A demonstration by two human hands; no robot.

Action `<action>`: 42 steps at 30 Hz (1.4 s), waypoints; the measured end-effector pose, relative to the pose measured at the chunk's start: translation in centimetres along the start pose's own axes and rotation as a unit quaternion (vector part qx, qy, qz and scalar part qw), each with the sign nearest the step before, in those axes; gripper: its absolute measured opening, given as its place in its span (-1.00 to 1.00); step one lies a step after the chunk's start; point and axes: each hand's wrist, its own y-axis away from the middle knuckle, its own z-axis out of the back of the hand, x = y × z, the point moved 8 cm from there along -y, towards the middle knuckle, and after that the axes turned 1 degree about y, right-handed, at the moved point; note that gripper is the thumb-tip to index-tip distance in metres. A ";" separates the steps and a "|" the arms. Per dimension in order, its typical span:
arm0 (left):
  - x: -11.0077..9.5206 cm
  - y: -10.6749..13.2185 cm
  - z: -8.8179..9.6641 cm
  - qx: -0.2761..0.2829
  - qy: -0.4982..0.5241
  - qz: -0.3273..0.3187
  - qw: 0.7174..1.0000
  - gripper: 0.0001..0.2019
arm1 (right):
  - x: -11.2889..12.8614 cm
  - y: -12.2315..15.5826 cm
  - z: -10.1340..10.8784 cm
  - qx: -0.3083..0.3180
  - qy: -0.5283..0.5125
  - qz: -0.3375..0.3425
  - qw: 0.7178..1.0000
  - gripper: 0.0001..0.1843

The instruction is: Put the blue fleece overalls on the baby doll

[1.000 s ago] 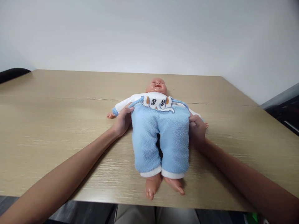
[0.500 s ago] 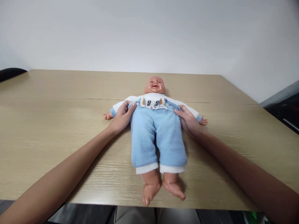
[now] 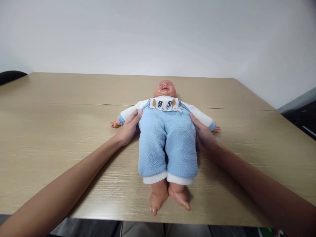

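Observation:
A baby doll (image 3: 165, 88) lies on its back on the wooden table (image 3: 61, 108), head away from me, bare feet toward the near edge. It wears a white long-sleeved top and fluffy light blue overalls (image 3: 168, 141) with an elephant bib at the chest. My left hand (image 3: 128, 128) grips the left side of the overalls near the waist, fingers curled into the fleece. On the other side, my right hand (image 3: 203, 135) clasps the doll's right flank, with its fingers partly hidden behind the fabric.
The near table edge runs just under the doll's feet. A dark chair back (image 3: 11, 76) shows at the far left. Dark furniture (image 3: 302, 113) stands beyond the table's right edge, and a plain white wall is behind.
The overalls' bib has come up higher on the doll's chest. My right hand slid from the top of the waist down to the doll's side. The doll shifted slightly.

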 end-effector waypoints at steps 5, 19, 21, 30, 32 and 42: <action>0.9 -0.1 -0.6 -0.048 0.085 0.030 0.995 -0.63 | 0.4 -0.4 0.2 -0.004 -0.034 0.034 0.999 -0.77; -1.6 -1.2 1.5 0.020 -0.082 -0.083 0.993 -0.66 | 2.0 -0.2 -1.0 0.069 -0.079 0.032 0.994 -0.58; -1.6 -1.2 1.6 0.007 -0.089 -0.089 0.992 -0.66 | 2.3 0.0 -1.1 0.069 -0.059 0.035 0.995 -0.58; -2.6 -0.4 1.9 -0.059 -0.285 -0.156 0.944 -0.69 | 3.8 0.2 0.1 0.042 0.045 0.093 0.994 -0.82; -2.6 -0.4 1.9 -0.056 -0.286 -0.153 0.944 -0.69 | 3.9 0.4 0.4 0.043 0.091 0.097 0.990 -0.79; -2.8 -0.2 2.4 -0.099 -0.264 -0.152 0.947 -0.70 | 4.5 -0.2 1.4 0.042 0.296 0.134 0.945 -0.64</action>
